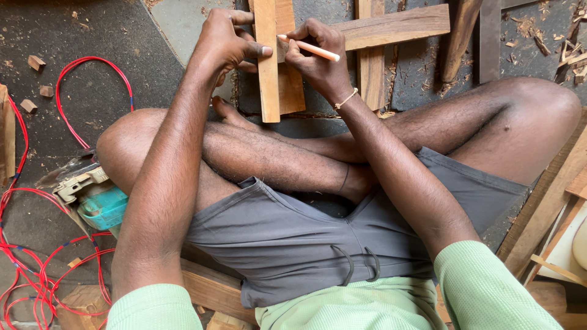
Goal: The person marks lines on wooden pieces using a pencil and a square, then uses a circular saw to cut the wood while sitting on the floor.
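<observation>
While left hand (227,41) clamps pale wood strip (267,67), right hand (318,61) grip holds pencil (310,48).

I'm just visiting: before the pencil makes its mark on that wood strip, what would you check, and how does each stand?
1. Left hand steadies the narrow wood strip: ok.
2. Right hand grips the pencil: ok.
3. Pencil tip touching the strip: cannot tell.
4. Strip lies on the wider board: ok.
5. Red cable away from the hands: ok.
6. Strip's far end in view: not ok, cut off.
</observation>
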